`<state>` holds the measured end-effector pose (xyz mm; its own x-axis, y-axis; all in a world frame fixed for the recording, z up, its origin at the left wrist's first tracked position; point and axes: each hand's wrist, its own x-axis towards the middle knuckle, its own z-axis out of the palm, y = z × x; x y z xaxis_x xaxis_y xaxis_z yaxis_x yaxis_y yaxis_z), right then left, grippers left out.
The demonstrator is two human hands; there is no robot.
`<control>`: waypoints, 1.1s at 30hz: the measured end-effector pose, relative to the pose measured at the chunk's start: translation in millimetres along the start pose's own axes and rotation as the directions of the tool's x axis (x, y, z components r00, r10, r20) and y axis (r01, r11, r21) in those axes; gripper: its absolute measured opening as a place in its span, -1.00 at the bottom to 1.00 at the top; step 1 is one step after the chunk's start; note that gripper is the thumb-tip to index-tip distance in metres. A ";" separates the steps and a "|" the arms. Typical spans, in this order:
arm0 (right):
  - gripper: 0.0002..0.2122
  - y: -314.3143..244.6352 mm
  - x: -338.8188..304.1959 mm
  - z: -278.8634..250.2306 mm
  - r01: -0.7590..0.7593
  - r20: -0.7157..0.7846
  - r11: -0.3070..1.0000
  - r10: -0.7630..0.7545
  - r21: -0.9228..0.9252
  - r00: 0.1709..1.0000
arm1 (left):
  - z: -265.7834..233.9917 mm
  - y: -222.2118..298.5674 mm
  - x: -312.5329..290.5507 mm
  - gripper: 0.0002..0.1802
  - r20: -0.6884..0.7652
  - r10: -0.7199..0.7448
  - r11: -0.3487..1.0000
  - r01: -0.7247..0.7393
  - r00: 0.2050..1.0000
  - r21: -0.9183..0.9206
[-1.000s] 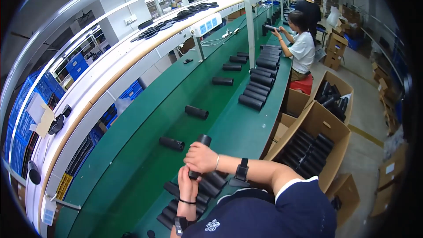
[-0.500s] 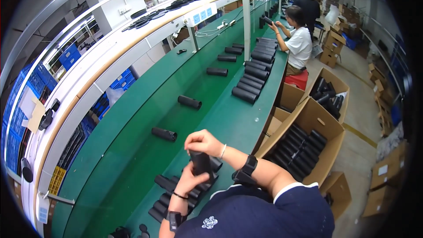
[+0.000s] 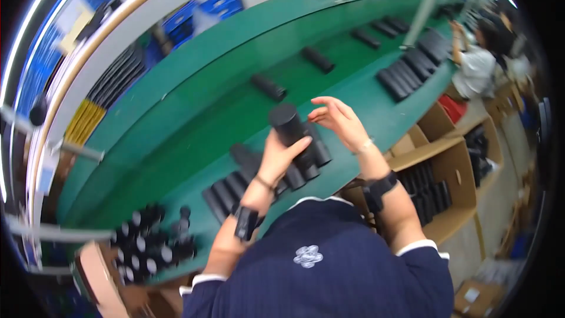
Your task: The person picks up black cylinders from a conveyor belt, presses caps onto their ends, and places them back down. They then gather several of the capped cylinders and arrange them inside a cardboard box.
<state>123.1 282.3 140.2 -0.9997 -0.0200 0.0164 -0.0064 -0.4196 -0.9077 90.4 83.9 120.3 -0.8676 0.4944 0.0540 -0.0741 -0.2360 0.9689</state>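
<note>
A black cylindrical tube stands upright in my left hand, whose fingers and thumb wrap round its lower part. A flat dark end tops the tube. To its right hovers my right hand, open and holding nothing, its fingers slightly bent and apart from the tube. Below both hands, a row of similar black tubes lies side by side on the near green worktop. My left hand partly hides this row.
Several spaced tubes lie along the green belt. Black parts with pale ends cluster at the lower left. An open cardboard box of tubes stands at the right. Farther along sits a co-worker in a white shirt.
My view has swung left and down, bringing the black parts at the lower left into sight. My right hand has come off the top of the tube and opened; the left keeps its hold.
</note>
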 end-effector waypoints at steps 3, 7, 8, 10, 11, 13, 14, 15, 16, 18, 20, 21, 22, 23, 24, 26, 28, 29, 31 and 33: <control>-0.13 22.9 -12.9 38.5 0.279 0.351 0.731 -0.058 -0.622 0.935 | 2.1 -9.7 3.1 -0.59 -0.049 -0.117 0.869 0.078 0.992 -0.488; -0.10 75.9 -15.1 32.0 0.328 0.240 0.529 -0.230 -0.783 0.943 | 0.0 -16.9 -14.5 -0.37 -0.232 0.182 0.978 -0.201 0.956 -0.058; -0.16 80.7 -15.3 28.1 0.333 0.231 0.470 -0.263 -0.818 0.937 | 0.7 -16.0 -18.6 -0.38 -0.280 0.252 0.963 -0.268 0.926 -0.017; -0.15 76.7 -13.5 34.8 0.377 0.278 0.438 -0.275 -0.816 0.920 | 2.3 -9.9 -17.9 -0.44 -0.337 0.255 0.943 -0.311 0.906 -0.122; -0.16 75.8 -14.2 36.1 0.379 0.298 0.405 -0.249 -0.832 0.921 | -0.1 -14.9 -17.4 -0.49 -0.349 0.189 0.919 -0.291 0.918 -0.268; -0.16 75.6 -17.6 37.3 0.370 0.329 0.383 -0.170 -0.846 0.929 | -19.2 -30.0 -11.3 -0.67 -0.343 0.094 0.869 -0.245 0.935 -0.431; -0.16 75.7 -18.9 36.9 0.358 0.346 0.354 -0.100 -0.864 0.933 | -29.4 -35.0 -9.7 -0.65 -0.279 -0.005 0.778 -0.171 0.960 -0.605; -0.16 75.7 -20.0 38.7 0.362 0.355 0.360 -0.087 -0.860 0.931 | -39.1 -34.2 -9.6 -0.55 -0.200 -0.089 0.652 -0.094 0.976 -0.752; -0.16 76.7 -22.8 41.7 0.383 0.386 0.441 -0.087 -0.812 0.918 | -41.6 -22.1 -8.2 -0.35 -0.165 -0.161 0.565 -0.046 0.973 -0.824; -0.17 83.5 -23.5 43.5 0.430 0.433 0.515 -0.121 -0.742 0.893 | -56.3 -25.9 -5.8 -0.43 -0.055 -0.133 0.515 0.022 0.990 -0.857; -0.17 84.6 -21.0 41.2 0.363 0.416 0.556 -0.034 -0.748 0.909 | -69.8 -33.0 -5.6 -0.51 -0.052 -0.170 0.493 0.039 0.984 -0.869; -0.17 84.3 -17.8 38.4 0.291 0.386 0.580 0.045 -0.761 0.921 | -77.5 -35.4 -3.2 -0.59 -0.164 -0.280 0.581 0.031 0.946 -0.813; -0.16 78.9 -12.7 35.3 0.247 0.398 0.550 0.172 -0.798 0.901 | -88.1 -35.9 -3.7 -0.67 -0.294 -0.368 0.666 0.029 0.882 -0.746; -0.16 76.7 -5.2 30.8 0.262 0.420 0.555 0.179 -0.790 0.890 | -108.9 -43.4 -10.9 -0.74 -0.360 -0.324 0.731 -0.010 0.875 -0.682; -0.16 73.7 4.6 20.6 0.325 0.452 0.483 0.174 -0.813 0.875 | -117.3 -36.1 -15.0 -0.74 -0.458 -0.346 0.725 -0.077 0.818 -0.684; -0.19 73.0 27.1 2.5 0.401 0.457 0.502 -0.014 -0.766 0.889 | -136.7 -32.1 -24.6 -0.75 -0.680 -0.286 0.861 -0.130 0.676 -0.491; -0.25 73.4 55.4 -19.0 0.268 0.291 0.631 -0.069 -0.728 0.954 | -148.5 -48.0 -32.9 -0.74 -0.847 -0.089 0.994 0.107 0.524 -0.037; -0.28 86.8 74.3 -35.0 0.274 0.235 0.698 -0.154 -0.662 0.960 | -154.7 -67.6 -32.4 -0.57 -0.840 -0.078 0.958 0.275 0.537 0.086; -0.33 90.1 103.7 -39.7 0.056 0.061 0.787 -0.024 -0.614 0.998 | -151.9 -105.0 -25.7 -0.23 -0.835 0.155 0.579 0.637 0.527 0.510; -0.29 98.7 120.4 -29.9 -0.079 0.024 0.840 0.109 -0.537 0.994 | -134.8 -115.4 -23.9 0.17 -0.749 0.218 0.335 0.672 0.626 0.660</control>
<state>1.3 265.5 40.0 -0.9936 -0.0870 -0.0725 0.0602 0.1366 -0.9888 53.3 -13.4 -25.3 -0.9276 -0.3679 0.0642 -0.2835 0.8054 0.5206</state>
